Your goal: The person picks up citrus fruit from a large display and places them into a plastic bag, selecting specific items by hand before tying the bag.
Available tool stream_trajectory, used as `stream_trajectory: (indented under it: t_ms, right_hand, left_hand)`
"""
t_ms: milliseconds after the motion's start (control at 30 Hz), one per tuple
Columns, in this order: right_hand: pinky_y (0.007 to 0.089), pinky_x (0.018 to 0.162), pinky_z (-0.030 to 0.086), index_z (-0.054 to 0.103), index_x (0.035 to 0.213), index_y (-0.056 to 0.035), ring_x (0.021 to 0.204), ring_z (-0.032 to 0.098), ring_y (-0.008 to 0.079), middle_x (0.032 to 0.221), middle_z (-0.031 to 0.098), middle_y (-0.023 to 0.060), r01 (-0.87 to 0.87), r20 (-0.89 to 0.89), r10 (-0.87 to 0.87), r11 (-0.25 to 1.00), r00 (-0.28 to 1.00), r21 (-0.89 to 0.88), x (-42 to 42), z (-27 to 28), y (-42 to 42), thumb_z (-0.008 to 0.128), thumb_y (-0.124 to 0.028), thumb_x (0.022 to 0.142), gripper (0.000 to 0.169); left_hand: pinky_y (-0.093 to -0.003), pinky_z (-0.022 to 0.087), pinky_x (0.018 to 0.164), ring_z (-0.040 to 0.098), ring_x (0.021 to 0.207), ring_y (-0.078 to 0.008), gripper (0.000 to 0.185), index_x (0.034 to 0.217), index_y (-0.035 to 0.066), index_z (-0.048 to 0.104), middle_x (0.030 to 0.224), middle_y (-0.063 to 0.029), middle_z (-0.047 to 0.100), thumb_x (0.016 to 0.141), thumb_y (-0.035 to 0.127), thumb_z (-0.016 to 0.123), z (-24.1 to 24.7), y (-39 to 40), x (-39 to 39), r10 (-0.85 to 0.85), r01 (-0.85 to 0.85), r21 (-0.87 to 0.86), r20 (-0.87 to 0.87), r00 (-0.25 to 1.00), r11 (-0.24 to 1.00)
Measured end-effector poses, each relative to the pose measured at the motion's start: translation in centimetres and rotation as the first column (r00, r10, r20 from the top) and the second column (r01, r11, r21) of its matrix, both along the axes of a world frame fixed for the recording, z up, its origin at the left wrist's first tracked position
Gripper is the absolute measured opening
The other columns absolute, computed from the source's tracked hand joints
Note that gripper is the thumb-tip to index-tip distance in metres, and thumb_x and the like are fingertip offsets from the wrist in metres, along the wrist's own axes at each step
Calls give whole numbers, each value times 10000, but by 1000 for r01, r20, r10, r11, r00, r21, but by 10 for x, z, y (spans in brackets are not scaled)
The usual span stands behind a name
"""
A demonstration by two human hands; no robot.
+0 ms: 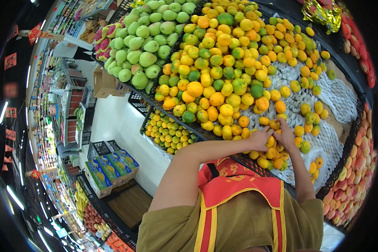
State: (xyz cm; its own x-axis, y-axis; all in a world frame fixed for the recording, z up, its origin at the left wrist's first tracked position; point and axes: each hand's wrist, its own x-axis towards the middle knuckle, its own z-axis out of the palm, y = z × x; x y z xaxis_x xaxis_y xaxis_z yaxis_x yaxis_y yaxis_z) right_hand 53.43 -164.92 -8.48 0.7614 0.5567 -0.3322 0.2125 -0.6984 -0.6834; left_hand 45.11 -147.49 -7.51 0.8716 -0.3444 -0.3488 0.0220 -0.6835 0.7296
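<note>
My left hand (260,139) reaches in from the left over the front of a heap of yellow, orange and green mandarins (226,56). Its fingers are curled and touch the fruit; whether they grip one is hidden. Facing it, close by, is my right hand (284,136), with thumb and forefinger around a small mandarin (274,124). The fingertips of both hands nearly meet there. More loose mandarins (272,153) lie just below the hands, against the stand's front edge. White foam netting (326,138) shows under the thinly spread fruit on the right.
Green pears (146,58) are heaped at the upper left. A clear plastic bag of mandarins (315,168) lies right of my hands, and pinkish fruit (349,176) lies beyond the black mesh edge (343,154). Below left stand a lower crate of mandarins (168,130) and printed cartons (111,171).
</note>
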Motion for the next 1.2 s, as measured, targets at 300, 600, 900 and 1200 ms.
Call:
stream_trajectory:
  t_ms: [300,600,900,1200]
  right_hand:
    - [452,714,499,473,1321,-212,913,596,389,1156,527,152,-126,112,142,983,984,-134,-11,8,5,612,-126,837,511]
    - [344,895,472,434,1366,-101,1103,563,240,1256,536,123,183,-326,-137,976,935,114,-4,-14,-8,566,-196,927,467]
    - [307,927,463,362,1414,-71,1129,545,177,1268,513,75,692,-876,-58,639,479,337,-19,41,42,505,-236,969,495]
    - [342,1012,378,354,1427,-99,1230,459,235,1375,429,161,128,-451,272,724,850,678,-7,119,275,532,-315,962,542]
  left_hand:
    - [-483,533,754,622,832,-471,822,1332,69,353,1274,-400,346,678,383,739,-16,-13,-10,28,-23,101,-46,999,995]
    - [-463,521,803,572,1003,-450,888,1346,150,366,1252,-327,412,584,301,797,-36,-12,8,20,-18,15,-186,982,1000]
    - [-298,559,525,650,739,-238,521,1112,127,573,1163,-168,457,629,145,767,52,68,6,179,-460,-429,-549,816,778]
    - [-289,553,643,629,840,-167,531,1197,71,584,1260,-127,511,687,121,721,161,278,-28,551,-646,-331,-341,761,688]
